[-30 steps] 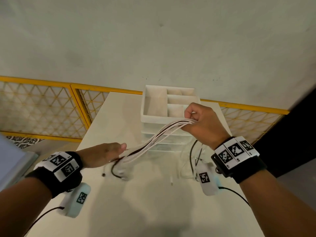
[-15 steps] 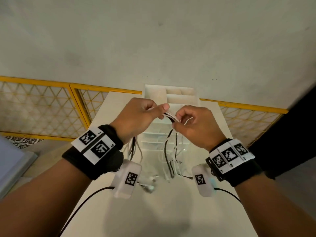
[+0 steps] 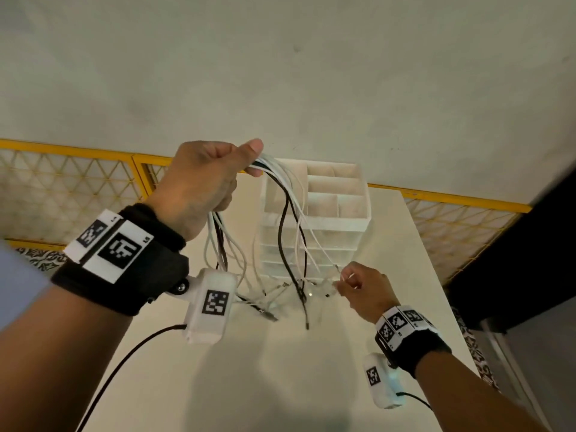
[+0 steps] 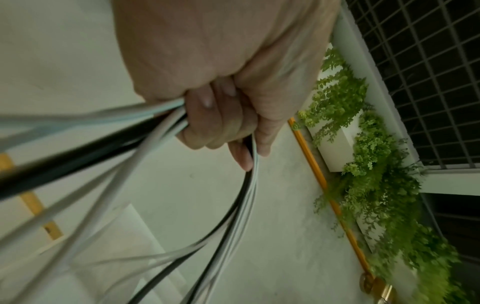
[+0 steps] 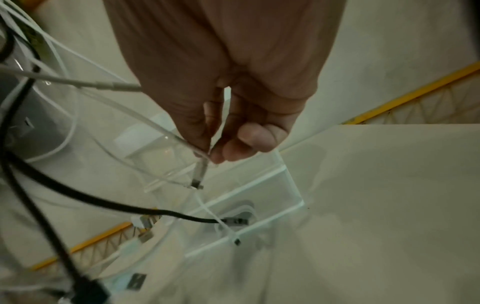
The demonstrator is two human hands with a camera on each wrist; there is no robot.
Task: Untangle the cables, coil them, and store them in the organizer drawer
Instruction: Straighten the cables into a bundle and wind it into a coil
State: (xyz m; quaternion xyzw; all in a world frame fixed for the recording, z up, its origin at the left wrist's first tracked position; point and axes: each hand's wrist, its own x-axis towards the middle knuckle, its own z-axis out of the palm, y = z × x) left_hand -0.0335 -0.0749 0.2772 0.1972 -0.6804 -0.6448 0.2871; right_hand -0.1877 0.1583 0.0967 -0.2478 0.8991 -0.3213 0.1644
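Observation:
My left hand (image 3: 215, 176) is raised in front of the clear organizer (image 3: 314, 241) and grips a bundle of white and black cables (image 3: 290, 207) at its fold; in the left wrist view the fingers (image 4: 221, 121) curl round the cables (image 4: 155, 117). The strands hang down on both sides, and their plug ends trail on the white table (image 3: 311, 369). My right hand (image 3: 358, 288) is low by the organizer's base. It pinches one thin white cable (image 5: 166, 131) just above its plug (image 5: 198, 174). A black cable (image 5: 130, 207) runs below it.
The organizer's top tray (image 3: 336, 194) has open compartments, with drawers stacked below. A yellow mesh fence (image 3: 62, 188) runs behind the table. A dark panel (image 3: 530, 244) stands at the right. Green plants (image 4: 376, 185) show in the left wrist view.
My left hand rose with the whole bundle. My right hand let go of the bundle's top, dropped to the table by the organizer and took one white cable end.

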